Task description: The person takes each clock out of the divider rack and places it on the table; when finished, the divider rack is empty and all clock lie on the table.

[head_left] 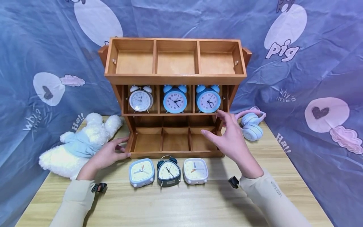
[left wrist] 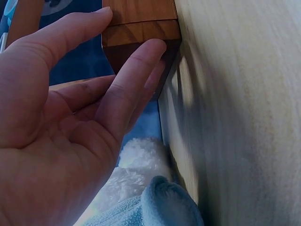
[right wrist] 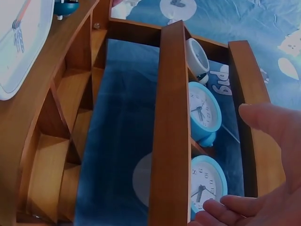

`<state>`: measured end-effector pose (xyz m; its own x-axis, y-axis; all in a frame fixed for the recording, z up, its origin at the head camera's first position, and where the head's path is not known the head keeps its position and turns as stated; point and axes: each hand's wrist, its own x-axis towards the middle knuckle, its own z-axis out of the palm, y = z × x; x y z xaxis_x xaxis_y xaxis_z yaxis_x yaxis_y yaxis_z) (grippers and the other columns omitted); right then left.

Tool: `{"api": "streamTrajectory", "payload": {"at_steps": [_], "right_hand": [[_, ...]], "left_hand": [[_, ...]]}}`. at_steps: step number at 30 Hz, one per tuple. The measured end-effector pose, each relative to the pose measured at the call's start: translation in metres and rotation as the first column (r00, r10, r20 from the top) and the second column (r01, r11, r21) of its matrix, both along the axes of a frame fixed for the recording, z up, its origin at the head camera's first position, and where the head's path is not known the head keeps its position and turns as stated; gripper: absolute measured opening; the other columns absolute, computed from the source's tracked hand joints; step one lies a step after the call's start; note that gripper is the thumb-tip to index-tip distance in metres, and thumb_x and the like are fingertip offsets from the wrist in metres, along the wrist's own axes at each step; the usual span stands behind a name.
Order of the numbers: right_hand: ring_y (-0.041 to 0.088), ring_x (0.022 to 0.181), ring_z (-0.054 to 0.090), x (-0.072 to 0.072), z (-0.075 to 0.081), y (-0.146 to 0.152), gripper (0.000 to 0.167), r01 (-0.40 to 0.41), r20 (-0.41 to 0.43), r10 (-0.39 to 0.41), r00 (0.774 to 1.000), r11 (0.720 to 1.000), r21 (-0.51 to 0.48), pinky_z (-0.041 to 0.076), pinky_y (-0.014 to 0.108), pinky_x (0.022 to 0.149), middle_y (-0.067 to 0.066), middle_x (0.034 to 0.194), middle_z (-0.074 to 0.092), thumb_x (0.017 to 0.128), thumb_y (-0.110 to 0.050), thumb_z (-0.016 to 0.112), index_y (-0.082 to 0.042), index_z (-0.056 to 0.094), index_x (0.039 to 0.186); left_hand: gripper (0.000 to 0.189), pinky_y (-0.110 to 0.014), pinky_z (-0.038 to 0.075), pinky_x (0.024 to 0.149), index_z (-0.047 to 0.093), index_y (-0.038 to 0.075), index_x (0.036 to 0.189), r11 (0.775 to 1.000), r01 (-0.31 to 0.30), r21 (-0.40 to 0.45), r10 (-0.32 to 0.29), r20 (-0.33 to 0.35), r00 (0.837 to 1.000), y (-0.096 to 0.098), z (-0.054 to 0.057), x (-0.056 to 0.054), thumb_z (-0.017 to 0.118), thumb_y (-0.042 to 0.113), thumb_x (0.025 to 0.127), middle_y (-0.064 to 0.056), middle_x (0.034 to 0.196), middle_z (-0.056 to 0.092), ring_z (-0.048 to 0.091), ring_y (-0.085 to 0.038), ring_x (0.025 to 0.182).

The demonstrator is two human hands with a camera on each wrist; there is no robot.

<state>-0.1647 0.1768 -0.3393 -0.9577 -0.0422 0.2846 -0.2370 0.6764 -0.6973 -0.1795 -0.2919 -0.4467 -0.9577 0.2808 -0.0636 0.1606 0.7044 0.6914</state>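
Right now I have the three-tier reddish-brown wooden shelf (head_left: 175, 79) upright on the pale wood-grain tabletop (head_left: 158, 205). The left hand (head_left: 109, 154) touches its lower left corner, fingers nearly straight and parted from the thumb. The right hand (head_left: 231, 140) is spread wide by the shelf's right end, its index fingertip near the middle tier's front edge; I can't tell whether it touches.

On that tier, each in its own compartment, I see a white round twin-bell clock (head_left: 140, 100), a light-blue round twin-bell clock (head_left: 175, 100) and a matching blue clock (head_left: 208, 101) nearest the right hand.

Only a narrow strip separates the bottom tier's front board from a pale-blue rounded-square clock (head_left: 141, 172), a dark-green twin-bell clock (head_left: 169, 172) and a white rounded-square clock (head_left: 195, 171). The tabletop gives me more room in front of them. A fluffy white plush toy (head_left: 88, 142) crowds the left hand; blue-and-pink headphones (head_left: 251, 129) lie beyond the right.

I read "pig", "why me?" and "Ha!!" on the blue-grey fabric backdrop (head_left: 170, 25); the right sleeve (head_left: 266, 198) carries small lettering.
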Motion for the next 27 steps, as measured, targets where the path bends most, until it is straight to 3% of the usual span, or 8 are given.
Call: {"api": "streamTrajectory", "payload": {"at_steps": [6,14,21,27], "right_hand": [[0.038,0.138,0.055,-0.004,0.004,-0.002,0.091,0.032,-0.037,-0.032,0.999,0.999,-0.011,0.044,0.054,0.112,0.019,0.157,0.053,0.093,-0.041,0.092,-0.005,0.048,0.164],[0.041,0.149,0.050,-0.016,0.005,-0.006,0.094,0.107,-0.078,-0.112,0.991,0.993,-0.059,0.043,0.059,0.117,0.019,0.163,0.050,0.093,-0.040,0.093,-0.004,0.045,0.166],[0.041,0.146,0.050,-0.030,0.001,-0.011,0.096,0.140,-0.179,-0.155,0.972,0.986,-0.089,0.043,0.059,0.118,0.024,0.159,0.049,0.091,-0.034,0.094,-0.001,0.043,0.166],[0.044,0.148,0.044,-0.039,-0.001,-0.012,0.098,0.144,-0.273,-0.155,0.950,0.988,-0.060,0.040,0.059,0.121,0.028,0.157,0.048,0.089,-0.031,0.096,0.003,0.043,0.164]], "left_hand": [[0.086,-0.032,0.058,0.073,0.044,-0.010,0.165,1.000,0.001,-0.009,-0.001,-0.006,1.000,-0.001,-0.001,0.001,0.086,0.027,0.100,-0.019,0.115,0.079,0.075,-0.029,0.107],[0.085,-0.032,0.058,0.073,0.044,-0.009,0.166,1.000,-0.002,-0.014,0.002,-0.003,1.000,0.000,-0.001,0.000,0.086,0.027,0.101,-0.019,0.115,0.079,0.075,-0.030,0.108],[0.084,-0.033,0.058,0.076,0.044,-0.009,0.166,1.000,-0.002,-0.026,0.002,-0.006,1.000,0.001,-0.002,0.000,0.086,0.027,0.101,-0.020,0.118,0.079,0.075,-0.031,0.109],[0.083,-0.031,0.058,0.071,0.044,-0.008,0.166,1.000,-0.007,-0.021,0.007,-0.007,1.000,0.001,-0.001,0.000,0.085,0.027,0.102,-0.021,0.119,0.078,0.074,-0.031,0.109]]}}
